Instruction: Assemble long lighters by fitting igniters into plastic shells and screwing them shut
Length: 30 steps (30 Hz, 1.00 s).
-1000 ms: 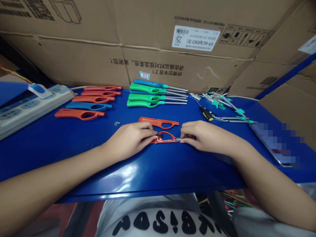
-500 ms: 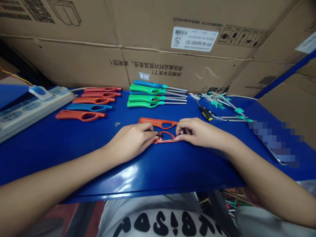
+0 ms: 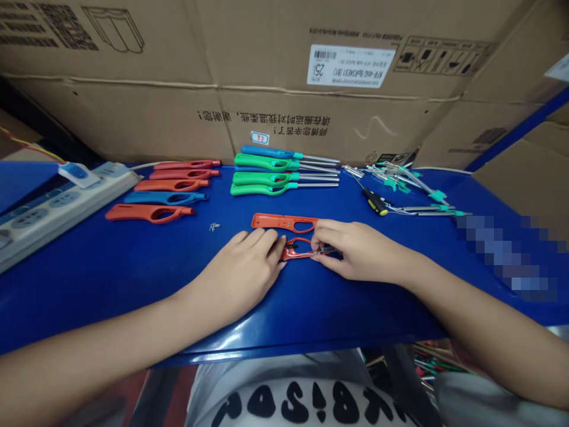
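My left hand (image 3: 251,261) is closed on the handle end of an orange lighter half-shell (image 3: 297,255), holding it down on the table. White wire and a small black part lie inside this shell. My right hand (image 3: 355,249) pinches at the shell's front end, where a grey metal lighter tube (image 3: 328,250) shows between thumb and fingers. Its far end is hidden by the hand. Just behind lies the matching orange half-shell (image 3: 271,221), hollow side up, its right tip partly covered by my right hand.
Several red, orange and blue lighter shells (image 3: 151,213) lie at left, near a power strip (image 3: 62,204). Small screws (image 3: 214,226) lie nearby. Green and blue lighters (image 3: 260,190) sit behind. A screwdriver (image 3: 374,201) and metal tubes with teal parts (image 3: 438,196) lie right. A cardboard box (image 3: 267,71) stands behind.
The metal tube now shows between my right fingers at the shell's front end. My left fingers have drawn back slightly from the trigger loop. The whole view has shifted slightly.
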Motion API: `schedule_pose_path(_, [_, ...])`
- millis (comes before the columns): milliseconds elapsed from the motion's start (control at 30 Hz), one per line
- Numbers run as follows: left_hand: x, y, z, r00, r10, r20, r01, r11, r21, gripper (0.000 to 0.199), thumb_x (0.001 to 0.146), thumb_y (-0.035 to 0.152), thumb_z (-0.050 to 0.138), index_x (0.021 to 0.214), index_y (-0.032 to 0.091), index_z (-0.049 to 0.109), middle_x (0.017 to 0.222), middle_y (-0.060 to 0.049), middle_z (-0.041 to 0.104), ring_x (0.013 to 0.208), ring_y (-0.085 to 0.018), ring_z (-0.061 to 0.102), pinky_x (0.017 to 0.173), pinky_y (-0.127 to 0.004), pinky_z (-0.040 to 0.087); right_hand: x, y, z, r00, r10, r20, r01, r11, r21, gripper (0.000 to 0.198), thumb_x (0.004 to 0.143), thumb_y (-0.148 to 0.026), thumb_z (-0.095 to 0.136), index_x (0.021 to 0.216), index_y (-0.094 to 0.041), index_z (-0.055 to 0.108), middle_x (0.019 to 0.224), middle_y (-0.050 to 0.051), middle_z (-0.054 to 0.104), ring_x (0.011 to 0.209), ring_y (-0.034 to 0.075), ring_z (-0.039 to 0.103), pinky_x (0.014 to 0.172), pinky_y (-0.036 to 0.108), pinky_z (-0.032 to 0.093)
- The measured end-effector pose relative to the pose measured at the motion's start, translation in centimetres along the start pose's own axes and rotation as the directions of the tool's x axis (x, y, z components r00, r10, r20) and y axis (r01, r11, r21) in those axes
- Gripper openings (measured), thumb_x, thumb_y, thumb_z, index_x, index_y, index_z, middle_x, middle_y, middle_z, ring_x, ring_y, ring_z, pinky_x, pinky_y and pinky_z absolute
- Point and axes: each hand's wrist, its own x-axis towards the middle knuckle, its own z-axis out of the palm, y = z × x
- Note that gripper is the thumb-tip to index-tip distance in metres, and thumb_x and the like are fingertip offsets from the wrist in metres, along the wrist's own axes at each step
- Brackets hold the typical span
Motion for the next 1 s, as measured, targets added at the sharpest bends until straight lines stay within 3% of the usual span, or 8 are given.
schedule_pose_path(67, [-0.1,0.0,0.2,1.000,-0.006,-0.003,0.006,1.000,-0.003,0.038,0.105,0.022,0.041,0.132,0.006,0.062,0.106,-0.016,0.065,0.096,-0.030,0.061,0.075,-0.041,0.048,0.0,-0.1,0.0,1.000,0.006,-0.005,-0.006,1.000,-0.014,0.011,0.097,-0.027,0.057,0.096,-0.017,0.062,0.103,0.007,0.065,0.079,0.017,0.060,0.067,0.029,0.039])
schedule_pose_path(267, [0.1,-0.7,0.1,0.995,-0.095,0.039,0.101,0.964,-0.246,0.037,0.103,0.024,0.049,0.137,0.014,0.057,0.118,-0.014,0.064,0.108,-0.030,0.059,0.086,-0.042,0.048,0.0,-0.3,0.1,1.000,0.006,0.012,-0.006,1.000,-0.008,0.008,0.097,-0.025,0.055,0.095,-0.018,0.060,0.105,0.007,0.063,0.076,0.016,0.057,0.064,0.028,0.037])
schedule_pose_path(433, [0.2,-1.4,0.2,0.997,-0.075,0.035,0.083,0.928,-0.364,0.045,0.104,0.025,0.049,0.148,0.020,0.046,0.135,-0.014,0.059,0.122,-0.031,0.054,0.096,-0.046,0.048,0.1,0.1,0.2,0.999,0.034,-0.002,-0.034,0.997,0.075,0.006,0.092,-0.024,0.059,0.093,-0.019,0.057,0.097,0.004,0.062,0.075,0.015,0.055,0.066,0.028,0.037])
schedule_pose_path(633, [0.8,-2.6,0.0,0.995,0.086,0.057,-0.052,0.891,-0.450,0.043,0.105,0.024,0.044,0.147,0.024,0.049,0.120,-0.012,0.059,0.106,-0.027,0.057,0.092,-0.044,0.050,0.3,0.3,0.0,1.000,0.011,-0.001,-0.010,0.983,0.181,0.007,0.090,-0.022,0.060,0.087,-0.020,0.053,0.088,0.000,0.058,0.069,0.012,0.050,0.063,0.025,0.034])
schedule_pose_path(800, [0.8,-2.7,-0.5,0.992,0.112,0.061,-0.075,0.895,-0.439,0.041,0.104,0.023,0.043,0.142,0.025,0.057,0.104,-0.010,0.058,0.092,-0.024,0.056,0.083,-0.039,0.051,0.4,0.4,-0.1,1.000,-0.005,0.023,-0.001,0.968,0.251,0.006,0.091,-0.023,0.059,0.088,-0.021,0.054,0.083,-0.001,0.057,0.067,0.012,0.047,0.062,0.025,0.034])
schedule_pose_path(1000, [0.7,-2.7,-0.8,0.985,0.140,0.097,-0.087,0.903,-0.421,0.039,0.101,0.020,0.044,0.136,0.023,0.060,0.104,-0.010,0.056,0.094,-0.026,0.055,0.085,-0.043,0.050,0.3,0.6,0.1,0.998,-0.056,0.008,0.053,0.970,0.237,0.006,0.089,-0.020,0.059,0.086,-0.021,0.054,0.082,-0.001,0.059,0.070,0.013,0.049,0.065,0.025,0.035])
